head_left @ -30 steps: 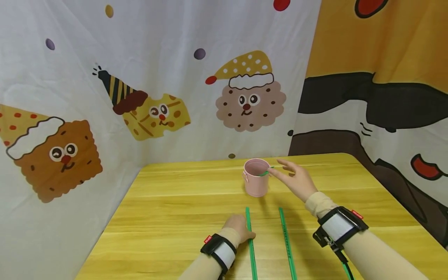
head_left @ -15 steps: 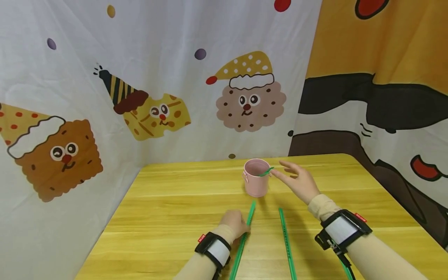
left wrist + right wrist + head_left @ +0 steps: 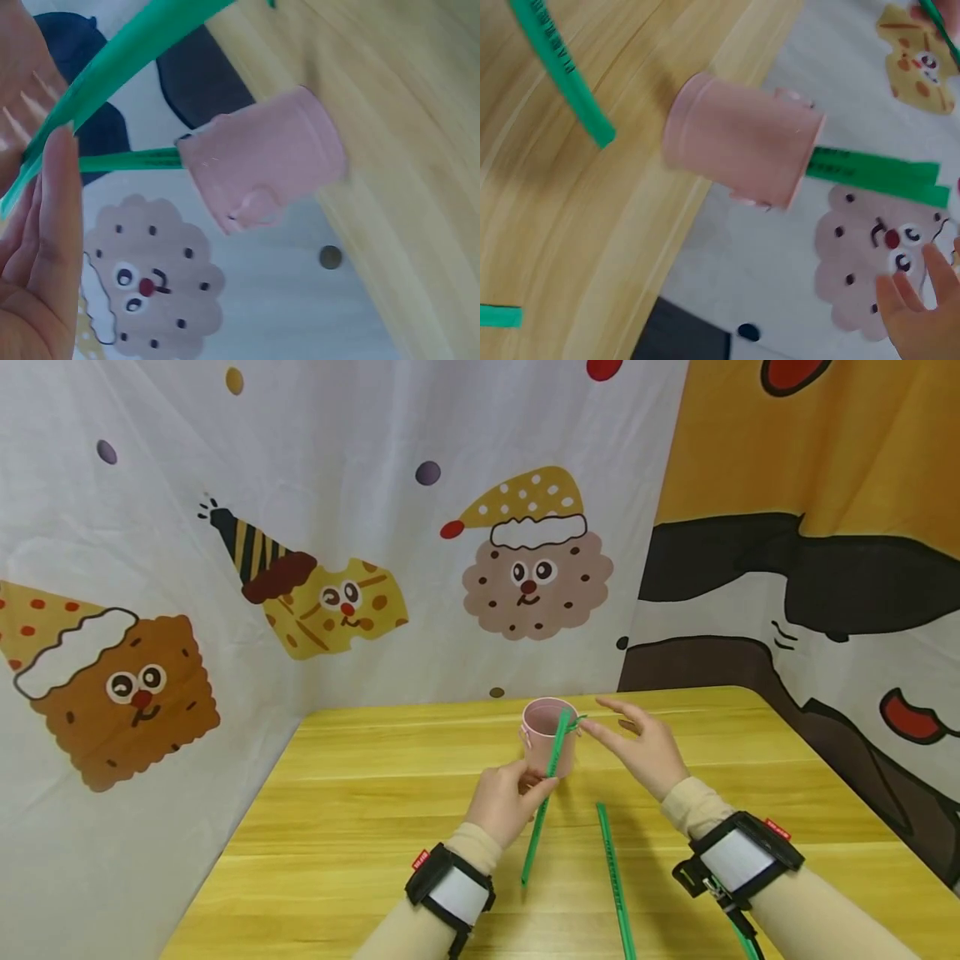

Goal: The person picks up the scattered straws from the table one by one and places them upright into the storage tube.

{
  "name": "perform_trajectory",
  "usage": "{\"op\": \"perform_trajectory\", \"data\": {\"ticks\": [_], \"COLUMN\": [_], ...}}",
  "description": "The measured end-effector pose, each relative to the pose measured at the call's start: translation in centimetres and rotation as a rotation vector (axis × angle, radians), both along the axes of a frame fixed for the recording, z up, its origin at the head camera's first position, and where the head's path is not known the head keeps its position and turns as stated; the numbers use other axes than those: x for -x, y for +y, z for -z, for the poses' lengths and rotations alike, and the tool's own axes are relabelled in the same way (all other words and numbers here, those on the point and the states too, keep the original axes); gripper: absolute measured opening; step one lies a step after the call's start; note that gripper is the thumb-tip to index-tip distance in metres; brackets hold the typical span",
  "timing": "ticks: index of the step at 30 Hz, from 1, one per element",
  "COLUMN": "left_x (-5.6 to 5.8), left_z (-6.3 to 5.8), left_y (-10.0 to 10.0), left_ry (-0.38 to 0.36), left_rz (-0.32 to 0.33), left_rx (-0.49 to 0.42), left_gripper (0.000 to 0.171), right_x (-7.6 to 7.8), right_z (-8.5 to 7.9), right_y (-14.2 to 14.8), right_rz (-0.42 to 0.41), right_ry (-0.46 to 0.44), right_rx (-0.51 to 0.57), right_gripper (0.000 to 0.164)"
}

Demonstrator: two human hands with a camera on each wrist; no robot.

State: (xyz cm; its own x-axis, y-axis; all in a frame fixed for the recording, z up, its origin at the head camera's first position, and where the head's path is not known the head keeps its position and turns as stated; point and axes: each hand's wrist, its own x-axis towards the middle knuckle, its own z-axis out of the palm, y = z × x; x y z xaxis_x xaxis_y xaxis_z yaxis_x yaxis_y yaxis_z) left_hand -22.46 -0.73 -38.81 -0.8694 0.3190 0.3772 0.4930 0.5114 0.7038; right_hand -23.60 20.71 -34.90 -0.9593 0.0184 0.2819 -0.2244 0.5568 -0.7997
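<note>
A thin green strip (image 3: 557, 752) with dark print is raised off the table, tilted, and my left hand (image 3: 504, 802) pinches it between thumb and fingers. Its upper end overlaps the mouth of a small pink bucket (image 3: 538, 753) in the head view. Two similar green strips (image 3: 877, 172) stand in the bucket and stick out above its rim. My right hand (image 3: 637, 747) is beside the bucket, fingers spread and holding nothing. In the right wrist view its fingertips (image 3: 934, 259) are a little apart from the strips' ends.
Another green strip (image 3: 615, 877) lies on the wooden table (image 3: 360, 827), right of my left hand. One more strip (image 3: 744, 935) shows partly beneath my right wrist. A cartoon-printed cloth (image 3: 360, 460) hangs behind the table.
My left hand has lifted the green strip from the table and carried it forward, up to the bucket. The right hand has barely moved.
</note>
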Motion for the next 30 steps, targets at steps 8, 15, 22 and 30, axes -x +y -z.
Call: {"op": "perform_trajectory", "data": {"ticks": [8, 15, 22, 30], "left_x": [-0.9, -1.1, -1.1, -0.6], "left_z": [-1.4, -1.7, -1.3, -0.2], "left_y": [1.0, 1.3, 1.0, -0.6], "left_ry": [0.248, 0.289, 0.222, 0.108], "left_rz": [0.006, 0.01, -0.001, -0.082], "left_rx": [-0.089, -0.132, -0.09, -0.008], "left_gripper": [0.013, 0.014, 0.022, 0.036], "right_x": [-1.9, -2.7, -2.4, -0.8], "right_z": [-1.0, -1.5, -2.1, -4.3], "right_y": [-2.7, -3.7, -3.5, -2.7], "right_rz": [-0.062, -0.096, -0.116, -0.115], "right_ry": [0.201, 0.294, 0.303, 0.454], "right_rx": [0.111, 0.249, 0.32, 0.477], "right_gripper": [0.032, 0.018, 0.018, 0.018]}}
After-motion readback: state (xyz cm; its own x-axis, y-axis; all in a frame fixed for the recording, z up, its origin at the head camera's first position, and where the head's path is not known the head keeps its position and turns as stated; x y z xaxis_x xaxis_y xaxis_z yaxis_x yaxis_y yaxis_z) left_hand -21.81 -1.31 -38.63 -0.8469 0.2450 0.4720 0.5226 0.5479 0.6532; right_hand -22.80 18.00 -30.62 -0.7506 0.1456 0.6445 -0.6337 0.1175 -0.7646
